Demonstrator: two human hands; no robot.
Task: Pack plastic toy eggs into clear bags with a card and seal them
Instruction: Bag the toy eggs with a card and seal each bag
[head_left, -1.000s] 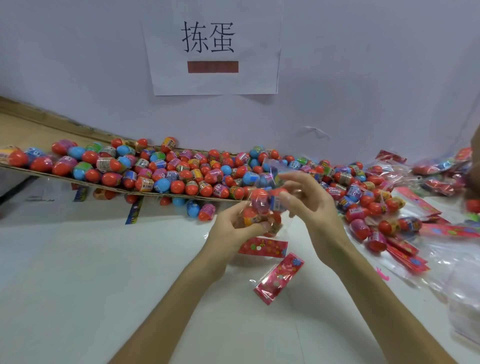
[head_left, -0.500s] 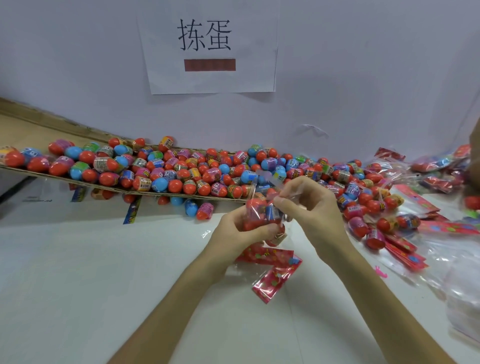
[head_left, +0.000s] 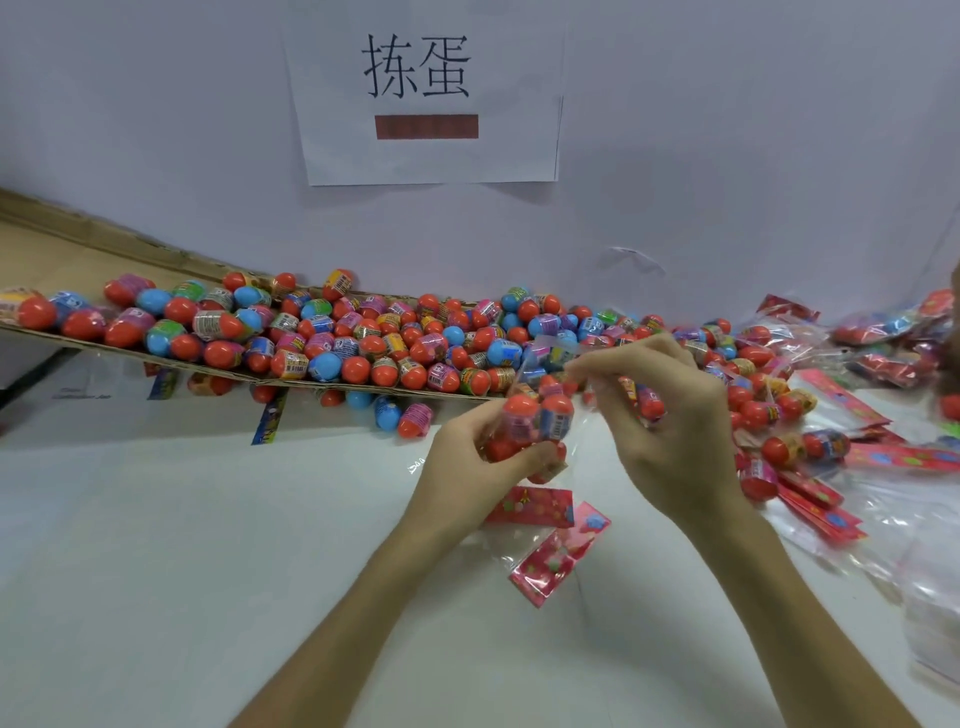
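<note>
Left hand (head_left: 470, 457) grips bag (head_left: 535, 415) of eggs; right hand (head_left: 670, 410) pinches bag top. Cards (head_left: 558, 551) on table (head_left: 208, 545) below.

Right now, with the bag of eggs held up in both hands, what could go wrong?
The left hand holds the clear bag low down while the right hand pinches its top; the eggs could spill if that grip slips. Loose eggs lying off the cardboard may roll away.

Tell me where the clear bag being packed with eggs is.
The clear bag is at centre of the head view, above the white table: the left hand grips its egg-filled bottom, the right hand pinches its top.
</note>
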